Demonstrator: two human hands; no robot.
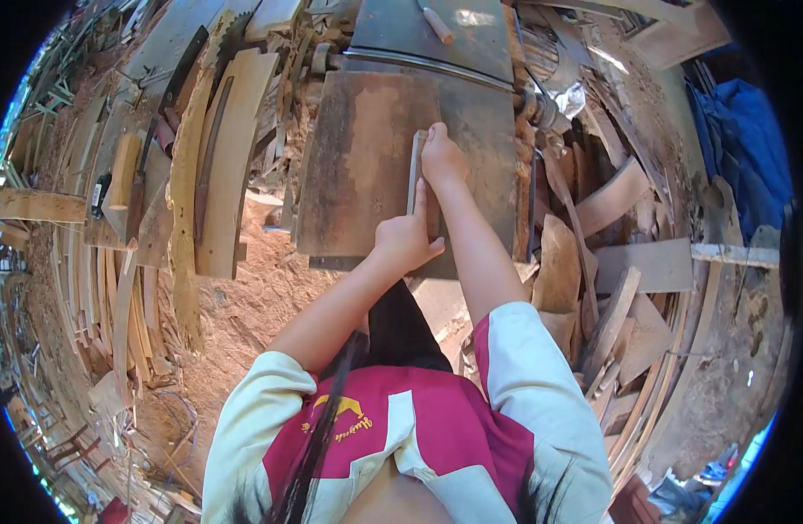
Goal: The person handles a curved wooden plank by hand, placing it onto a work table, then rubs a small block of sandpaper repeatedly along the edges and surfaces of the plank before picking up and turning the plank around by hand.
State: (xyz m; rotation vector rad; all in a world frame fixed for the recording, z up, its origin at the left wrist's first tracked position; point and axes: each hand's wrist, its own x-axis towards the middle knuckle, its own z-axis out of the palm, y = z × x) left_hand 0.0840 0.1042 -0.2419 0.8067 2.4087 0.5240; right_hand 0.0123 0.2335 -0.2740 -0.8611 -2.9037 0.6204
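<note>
A narrow wooden strip (pixel 415 166) lies lengthwise over the tabletop (pixel 493 148), at or just inside the right edge of the brown panel (pixel 353 157) covering the tabletop's left half; the exact contact along that edge is hard to tell. The right hand (pixel 444 160) is at the strip's far end, its fingers curled closed against it with the tip near the end, apparently to hold that end steady. The left hand (pixel 403 242) covers the near end, palm down, forefinger stretched forward along the strip and thumb spread out to the right; its other fingers are hidden, so how firmly they grasp cannot be told. With a hand at either end, the piece is probably kept from swinging sideways, and the straight forefinger seems to serve as a guide. Beyond the tabletop's far seam lies a wooden-handled tool (pixel 437 25), perhaps set there to stay out of the hands' way. Left of the tabletop leans a pale plank (pixel 237 166); right of it is a curved offcut (pixel 613 199), with a blue tarp (pixel 744 122) farther out.
</note>
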